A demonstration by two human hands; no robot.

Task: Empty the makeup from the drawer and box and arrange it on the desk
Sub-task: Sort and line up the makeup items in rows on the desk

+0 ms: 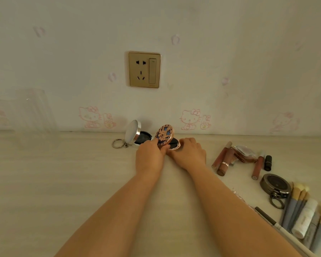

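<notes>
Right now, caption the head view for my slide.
Both hands, left hand and right hand, prop open a rose-gold compact beside an open silver compact.

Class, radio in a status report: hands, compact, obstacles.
Both hands on patterned compact, lid up: left hand at lid, right hand at base. Silver compact open alongside. Nothing blocking.

Both forearms stretched forward — left hand (150, 154), right hand (190, 152) close together, fingers curled, gripping.
</notes>
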